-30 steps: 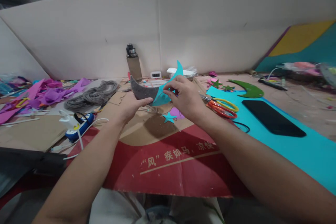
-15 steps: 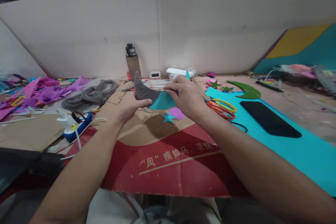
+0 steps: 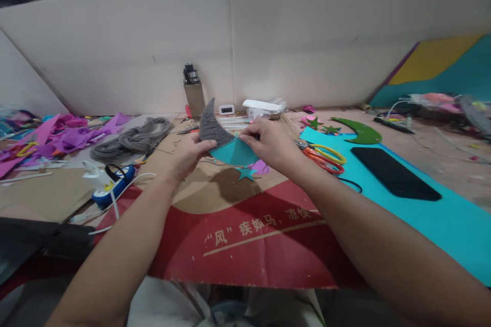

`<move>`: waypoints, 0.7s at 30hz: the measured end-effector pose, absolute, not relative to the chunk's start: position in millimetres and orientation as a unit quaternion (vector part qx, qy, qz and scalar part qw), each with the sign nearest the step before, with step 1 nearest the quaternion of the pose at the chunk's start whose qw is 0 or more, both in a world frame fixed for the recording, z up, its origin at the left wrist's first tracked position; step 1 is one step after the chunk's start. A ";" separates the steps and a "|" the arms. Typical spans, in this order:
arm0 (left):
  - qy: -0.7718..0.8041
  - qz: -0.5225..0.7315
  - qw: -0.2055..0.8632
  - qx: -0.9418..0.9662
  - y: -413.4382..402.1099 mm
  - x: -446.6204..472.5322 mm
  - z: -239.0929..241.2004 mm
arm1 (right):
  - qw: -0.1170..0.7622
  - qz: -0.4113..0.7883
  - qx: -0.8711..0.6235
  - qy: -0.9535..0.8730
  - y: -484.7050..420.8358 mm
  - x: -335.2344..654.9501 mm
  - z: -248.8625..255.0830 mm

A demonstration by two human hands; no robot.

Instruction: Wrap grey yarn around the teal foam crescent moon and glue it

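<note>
You've got one crescent (image 3: 221, 136), two-tone, held up in front of you and gripped at both sides. The left part is wrapped in gray yarn (image 3: 211, 123), turns packed side by side across the width, fine ridges visible. Wrapped horn points up, tapering to a tip that leans slightly right. Wrap ends on a clean slanted line near mid-body; below and right of that you have the bare teal section (image 3: 232, 154), smooth, part lit, part shaded. Hollow side faces up and right, belly down-left. Your other horn (the unwrapped end) is hidden behind fingers, so can't tell its pose.
</note>
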State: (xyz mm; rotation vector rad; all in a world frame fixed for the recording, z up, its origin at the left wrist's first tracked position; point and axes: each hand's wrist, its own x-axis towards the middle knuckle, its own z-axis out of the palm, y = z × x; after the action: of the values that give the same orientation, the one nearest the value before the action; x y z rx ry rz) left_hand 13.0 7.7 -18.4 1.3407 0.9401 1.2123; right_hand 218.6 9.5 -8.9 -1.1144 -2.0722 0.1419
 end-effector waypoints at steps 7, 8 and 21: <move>0.390 0.489 0.534 0.569 10.1 11.5 -20.9 | 0.389 0.102 -0.447 -0.799 7.5 218.0 -8.2; 0.390 0.485 0.534 0.573 10.0 11.6 -20.7 | 0.390 0.099 -0.447 -0.799 7.2 217.8 -8.1; 0.346 0.489 0.591 0.540 13.0 6.5 -19.4 | 0.404 0.272 -0.454 -0.746 6.5 219.0 -3.7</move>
State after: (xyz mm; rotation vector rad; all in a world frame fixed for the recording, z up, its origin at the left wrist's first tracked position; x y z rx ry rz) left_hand 6.5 13.0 -19.4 1.2577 0.8042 1.1388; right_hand 219.0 6.5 -3.7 -1.1451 -1.8833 0.6879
